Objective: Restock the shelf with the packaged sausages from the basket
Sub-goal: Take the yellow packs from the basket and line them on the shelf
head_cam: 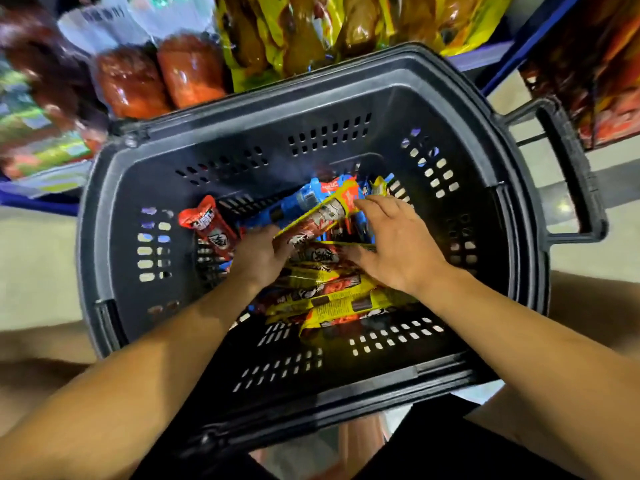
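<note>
Glossy plastic film is crinkling under my fingers as I am reaching into the black basket (pixel 104 209). My left hand (pixel 258 256) is curling round the near end of one long sausage pack (pixel 317 220); my right hand (pixel 398 242) is lying flat and spread across its far end. The rest of the packs (pixel 332 296) are lying heaped on the basket floor. They look light, bendy and slippery, so I am judging mid-length the safest hold. The shelf (pixel 481 58) is standing beyond the basket's far rim.

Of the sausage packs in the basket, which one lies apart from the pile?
The red pack at the basket's left side; the rest bunch under both hands, left hand and right hand.
</note>
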`<control>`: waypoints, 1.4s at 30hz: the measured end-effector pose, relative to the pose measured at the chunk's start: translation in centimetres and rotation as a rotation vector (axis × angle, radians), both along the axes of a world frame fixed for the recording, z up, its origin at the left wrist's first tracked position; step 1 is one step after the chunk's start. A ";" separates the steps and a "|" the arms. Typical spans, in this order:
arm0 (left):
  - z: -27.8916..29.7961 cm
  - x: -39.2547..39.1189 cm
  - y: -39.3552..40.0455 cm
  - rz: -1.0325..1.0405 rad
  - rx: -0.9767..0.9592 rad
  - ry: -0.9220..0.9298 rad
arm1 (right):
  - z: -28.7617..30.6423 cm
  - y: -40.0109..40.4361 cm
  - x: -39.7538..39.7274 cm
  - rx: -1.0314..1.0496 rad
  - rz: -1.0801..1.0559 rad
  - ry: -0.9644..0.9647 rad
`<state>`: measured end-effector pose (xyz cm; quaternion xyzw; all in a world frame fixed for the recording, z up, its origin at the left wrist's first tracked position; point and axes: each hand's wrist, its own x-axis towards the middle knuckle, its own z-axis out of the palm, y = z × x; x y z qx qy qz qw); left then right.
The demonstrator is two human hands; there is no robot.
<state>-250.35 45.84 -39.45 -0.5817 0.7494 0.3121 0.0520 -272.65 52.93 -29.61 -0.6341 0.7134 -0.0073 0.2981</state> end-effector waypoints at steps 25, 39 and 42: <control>-1.3 -3.1 1.6 -0.056 0.129 0.060 | -0.9 1.0 -2.9 0.135 -0.727 -0.592; -3.9 -2.4 0.7 -0.472 -0.046 -0.321 | -0.6 -0.2 -2.5 0.276 -0.810 -0.708; -1.6 -1.4 0.7 -0.389 -0.068 -0.183 | -0.1 -0.5 -2.3 0.248 -0.782 -0.709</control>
